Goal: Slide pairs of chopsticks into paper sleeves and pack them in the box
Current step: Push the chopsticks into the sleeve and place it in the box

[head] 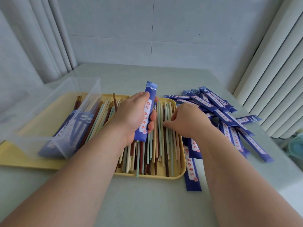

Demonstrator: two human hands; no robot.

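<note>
My left hand [133, 114] grips a blue paper sleeve [148, 110] upright over a yellow tray [180, 172]. Several loose chopsticks [152, 154] in cream, green and brown fill the tray. My right hand [188, 119] lies on the chopsticks at the tray's right side, fingers curled down among them; whether it holds any I cannot tell. A clear plastic box [54, 115] sits on the tray's left part and holds several filled blue sleeves [70, 133].
A heap of empty blue sleeves [218, 110] lies on the pale table right of the tray, some reaching the front right. Curtains hang at the left and right, a wall stands behind. A teal object [296, 146] shows past the table's right edge.
</note>
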